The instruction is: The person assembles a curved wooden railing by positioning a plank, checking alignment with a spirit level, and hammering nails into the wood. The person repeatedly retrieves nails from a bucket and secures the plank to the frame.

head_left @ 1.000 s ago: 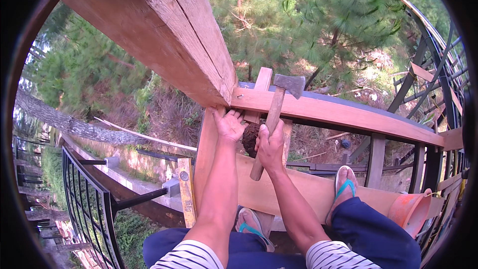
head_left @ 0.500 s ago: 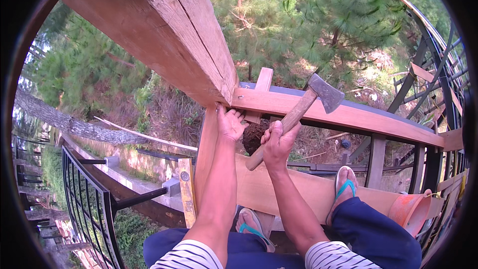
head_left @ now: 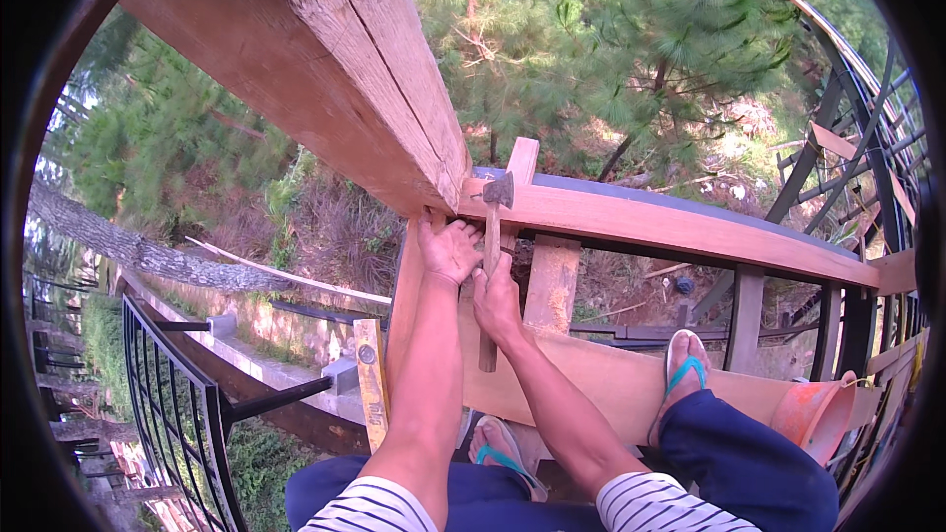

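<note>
My right hand (head_left: 498, 298) is closed around the wooden handle of a hatchet (head_left: 492, 236). Its steel head lies at the left end of a reddish wooden rail (head_left: 631, 217), beside the foot of a thick wooden post (head_left: 389, 89). A small nail-like mark shows next to the head. Palm facing up, my left hand (head_left: 452, 252) rests under the corner where post and rail meet, fingers spread and touching the wood. A short upright board (head_left: 522, 160) stands behind the rail.
A yellow spirit level (head_left: 371, 384) leans at the left near my forearm. An orange bucket (head_left: 813, 419) sits at the right by my foot. Wooden planks (head_left: 611, 369) and a black metal railing (head_left: 172, 404) surround me, with a drop to trees and slope beyond.
The hatchet has swung left and down, from raised over the rail to its left end by the post. My right hand moved left with it; my left hand stays at the corner.
</note>
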Demonstrator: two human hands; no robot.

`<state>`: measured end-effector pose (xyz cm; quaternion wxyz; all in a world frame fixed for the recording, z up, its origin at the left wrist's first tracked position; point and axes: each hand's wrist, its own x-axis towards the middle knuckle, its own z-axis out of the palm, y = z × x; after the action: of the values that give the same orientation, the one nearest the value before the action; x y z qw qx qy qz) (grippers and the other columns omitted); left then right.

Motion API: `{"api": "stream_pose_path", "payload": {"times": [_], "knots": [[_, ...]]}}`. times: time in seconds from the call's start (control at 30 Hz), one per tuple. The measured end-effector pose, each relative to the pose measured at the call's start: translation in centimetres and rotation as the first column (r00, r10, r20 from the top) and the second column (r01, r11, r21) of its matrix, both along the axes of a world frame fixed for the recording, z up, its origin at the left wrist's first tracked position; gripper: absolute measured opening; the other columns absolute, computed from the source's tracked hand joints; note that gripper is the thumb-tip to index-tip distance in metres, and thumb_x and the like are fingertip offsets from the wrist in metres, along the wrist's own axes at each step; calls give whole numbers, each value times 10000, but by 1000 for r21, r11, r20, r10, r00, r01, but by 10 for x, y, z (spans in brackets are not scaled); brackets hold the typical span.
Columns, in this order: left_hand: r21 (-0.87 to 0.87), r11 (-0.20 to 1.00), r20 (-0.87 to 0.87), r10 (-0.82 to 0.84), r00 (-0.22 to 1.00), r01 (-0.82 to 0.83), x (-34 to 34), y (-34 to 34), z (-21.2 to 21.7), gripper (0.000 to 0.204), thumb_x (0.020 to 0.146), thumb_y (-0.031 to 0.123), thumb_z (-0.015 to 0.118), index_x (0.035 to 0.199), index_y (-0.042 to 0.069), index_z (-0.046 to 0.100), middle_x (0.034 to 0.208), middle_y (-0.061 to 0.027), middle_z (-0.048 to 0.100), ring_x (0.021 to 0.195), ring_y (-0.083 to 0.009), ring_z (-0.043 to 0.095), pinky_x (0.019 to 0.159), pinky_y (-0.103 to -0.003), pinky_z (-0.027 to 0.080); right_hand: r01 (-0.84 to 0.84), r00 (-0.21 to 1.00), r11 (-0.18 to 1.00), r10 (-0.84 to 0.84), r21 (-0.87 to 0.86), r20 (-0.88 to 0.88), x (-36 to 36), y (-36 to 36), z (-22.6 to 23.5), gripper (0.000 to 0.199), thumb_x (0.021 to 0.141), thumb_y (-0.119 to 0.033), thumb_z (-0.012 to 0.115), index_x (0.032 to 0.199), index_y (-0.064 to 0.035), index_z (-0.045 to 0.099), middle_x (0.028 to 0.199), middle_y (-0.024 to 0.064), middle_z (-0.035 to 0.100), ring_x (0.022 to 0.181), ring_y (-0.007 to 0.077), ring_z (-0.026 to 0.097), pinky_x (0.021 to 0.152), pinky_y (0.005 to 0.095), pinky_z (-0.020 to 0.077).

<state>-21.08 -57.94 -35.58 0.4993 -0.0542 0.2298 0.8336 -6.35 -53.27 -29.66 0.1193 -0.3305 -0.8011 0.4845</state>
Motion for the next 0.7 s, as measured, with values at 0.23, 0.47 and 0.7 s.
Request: {"api": "stream_pose_path", "payload": {"times": [0.23,0.47,0.7], "knots": [[-241,967,160,122,980,-81,8,24,32,1335,816,931,338,1638,-58,-20,1712,-313,-26,1605,-434,-58,1226,-703,-57,229,681,748,-581,-623,-446,14,-5,54,268,1104,-173,494,1319,-61,380,726,27,544,572,85,546,494,266,457],[-199,975,187,131,974,-93,-11,-14,4,1316,793,945,321,1606,-76,157,1655,-319,202,1566,-463,146,1230,-719,30,144,942,908,-248,-393,-228,-7,-10,35,241,1097,-169,512,1282,-45,417,714,19,529,583,106,567,505,291,479],[49,995,314,64,947,-83,-7,13,3,1283,797,922,370,1583,-74,182,1656,-302,192,1560,-471,123,1186,-751,102,67,996,990,-74,-128,-54,2,4,15,313,1089,-180,536,1328,-27,404,780,86,577,693,123,615,573,324,503]]}}
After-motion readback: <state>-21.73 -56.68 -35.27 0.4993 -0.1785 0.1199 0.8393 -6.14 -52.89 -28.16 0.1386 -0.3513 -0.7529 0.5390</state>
